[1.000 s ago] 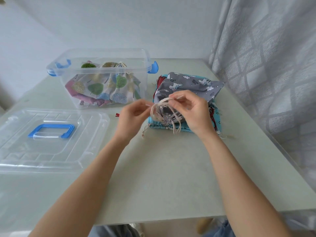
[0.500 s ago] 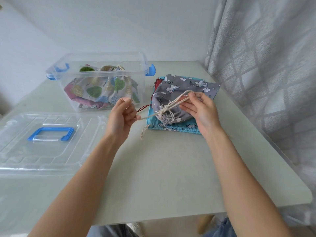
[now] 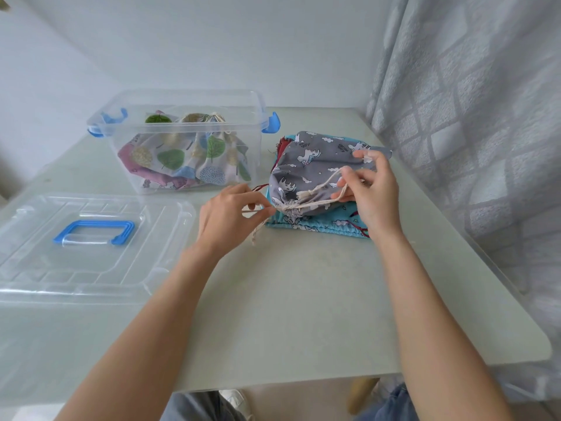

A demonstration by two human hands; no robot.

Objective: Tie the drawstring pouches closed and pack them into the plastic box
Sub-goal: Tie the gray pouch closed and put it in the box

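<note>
Head view: grey pouch (image 3: 306, 165) right of centre atop blue pouch (image 3: 315, 227), cinched; left hand (image 3: 230, 214) fingers pinching cord (image 3: 315, 189) at neck, right hand (image 3: 368, 189) fingers clamped on loop, likely tensioning a knot. Plastic box (image 3: 182, 98) upper left, open for packing.

Single head-worn wide-angle view, facing forward and down from close above the near table (image 3: 303, 299) edge, far wall at frame top, curtain (image 3: 470, 117) along the right.
</note>
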